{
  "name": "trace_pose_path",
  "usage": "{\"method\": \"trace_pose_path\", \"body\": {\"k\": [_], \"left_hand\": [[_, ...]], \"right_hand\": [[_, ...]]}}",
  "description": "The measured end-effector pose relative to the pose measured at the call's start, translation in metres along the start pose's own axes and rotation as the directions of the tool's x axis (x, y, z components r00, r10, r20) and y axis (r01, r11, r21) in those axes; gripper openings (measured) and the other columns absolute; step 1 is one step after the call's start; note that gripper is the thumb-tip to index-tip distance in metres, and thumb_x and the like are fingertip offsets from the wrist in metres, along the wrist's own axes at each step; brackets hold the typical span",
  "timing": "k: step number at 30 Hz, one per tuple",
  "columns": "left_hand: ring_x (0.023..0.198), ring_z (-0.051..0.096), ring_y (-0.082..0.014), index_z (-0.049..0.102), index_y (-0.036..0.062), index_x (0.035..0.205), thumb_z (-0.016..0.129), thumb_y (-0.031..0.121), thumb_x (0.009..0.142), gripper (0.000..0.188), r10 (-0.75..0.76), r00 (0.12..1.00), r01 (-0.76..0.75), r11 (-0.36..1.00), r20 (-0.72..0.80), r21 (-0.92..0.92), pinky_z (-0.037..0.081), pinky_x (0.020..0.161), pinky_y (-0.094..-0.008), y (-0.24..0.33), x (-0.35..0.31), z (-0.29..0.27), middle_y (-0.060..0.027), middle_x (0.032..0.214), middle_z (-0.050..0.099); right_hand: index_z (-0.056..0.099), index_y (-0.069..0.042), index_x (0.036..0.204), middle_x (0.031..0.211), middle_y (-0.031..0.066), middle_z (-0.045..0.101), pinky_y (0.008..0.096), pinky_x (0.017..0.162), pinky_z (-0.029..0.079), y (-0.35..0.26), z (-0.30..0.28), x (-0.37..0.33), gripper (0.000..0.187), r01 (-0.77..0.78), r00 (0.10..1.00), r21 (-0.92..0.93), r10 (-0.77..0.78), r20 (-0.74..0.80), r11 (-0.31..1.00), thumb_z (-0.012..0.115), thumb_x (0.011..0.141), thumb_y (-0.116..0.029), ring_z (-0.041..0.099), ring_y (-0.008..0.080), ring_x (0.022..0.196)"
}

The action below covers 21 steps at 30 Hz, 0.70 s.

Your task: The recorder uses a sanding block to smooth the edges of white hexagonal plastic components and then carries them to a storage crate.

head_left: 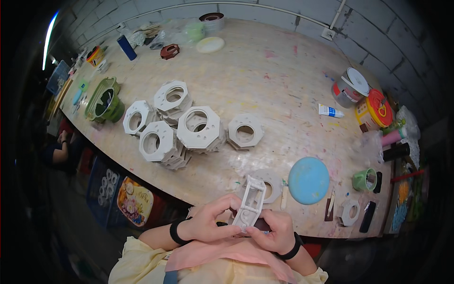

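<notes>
Behind a paint-flecked counter (274, 71) rises a grey block wall (265, 15); pale eight-sided rings (208, 138) stand in stacks. From my distant post, I see a white open frame (247, 213) tilted at the near edge, the fingers of the left hand (211, 221) and right hand (275, 231) closed on its lower end. I judge it light, stiff and brittle, the slim bars likeliest to snap; I favour the solid lower panel for a gentle grip.

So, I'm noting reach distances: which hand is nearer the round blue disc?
Right. The right hand is below and left of the blue disc; the left hand is farther left, across the pale part both hands hold.
</notes>
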<state>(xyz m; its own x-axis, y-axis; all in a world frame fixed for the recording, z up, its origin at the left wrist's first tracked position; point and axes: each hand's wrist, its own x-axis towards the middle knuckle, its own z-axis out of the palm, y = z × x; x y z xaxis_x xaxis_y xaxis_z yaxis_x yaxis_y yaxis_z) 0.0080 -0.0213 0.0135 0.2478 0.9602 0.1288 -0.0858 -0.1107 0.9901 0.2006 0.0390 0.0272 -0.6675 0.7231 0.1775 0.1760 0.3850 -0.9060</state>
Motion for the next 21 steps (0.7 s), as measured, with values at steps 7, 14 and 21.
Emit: {"method": "trace_pose_path", "body": {"k": [7, 14, 21], "left_hand": [[0.083, 0.047, -0.0104, 0.051, 0.0009, 0.102, 0.061, 0.007, 0.082, 0.023, -0.109, 0.994, 0.107, 0.987, -0.012, -0.119, 0.04, 0.075, -0.024, -0.0033, -0.0012, 0.003, -0.0043, 0.093, 0.049], [0.084, 0.05, -0.0078, 0.053, 0.0004, 0.102, 0.058, 0.009, 0.086, 0.019, -0.225, 0.973, 0.205, 0.948, -0.057, -0.245, 0.043, 0.076, -0.024, 0.001, -0.0032, 0.0074, -0.0027, 0.092, 0.054], [0.084, 0.052, -0.0071, 0.054, -0.0007, 0.101, 0.054, 0.01, 0.088, 0.017, -0.26, 0.963, 0.234, 0.935, -0.069, -0.268, 0.044, 0.074, -0.0235, 0.0032, -0.0022, 0.0075, -0.0033, 0.092, 0.057]], "right_hand": [[0.062, -0.001, 0.087, 0.062, 0.0105, 0.059, 0.0294, 0.046, 0.044, -0.0006, 0.0021, -0.0008, 0.027, 0.037, 0.999, -0.018, -0.037, -0.013, 0.999, 0.073, 0.069, -0.018, 0.058, 0.0233, 0.05], [0.062, -0.001, 0.089, 0.059, 0.0091, 0.056, 0.0298, 0.045, 0.043, -0.0006, 0.0028, 0.0001, 0.029, 0.086, 0.996, -0.099, -0.086, 0.006, 0.991, 0.074, 0.068, -0.018, 0.057, 0.0228, 0.048], [0.062, -0.002, 0.091, 0.058, 0.008, 0.055, 0.0301, 0.045, 0.043, -0.0008, 0.005, 0.0008, 0.031, 0.091, 0.996, -0.087, -0.091, 0.0, 0.992, 0.074, 0.068, -0.018, 0.056, 0.0226, 0.048]]}}
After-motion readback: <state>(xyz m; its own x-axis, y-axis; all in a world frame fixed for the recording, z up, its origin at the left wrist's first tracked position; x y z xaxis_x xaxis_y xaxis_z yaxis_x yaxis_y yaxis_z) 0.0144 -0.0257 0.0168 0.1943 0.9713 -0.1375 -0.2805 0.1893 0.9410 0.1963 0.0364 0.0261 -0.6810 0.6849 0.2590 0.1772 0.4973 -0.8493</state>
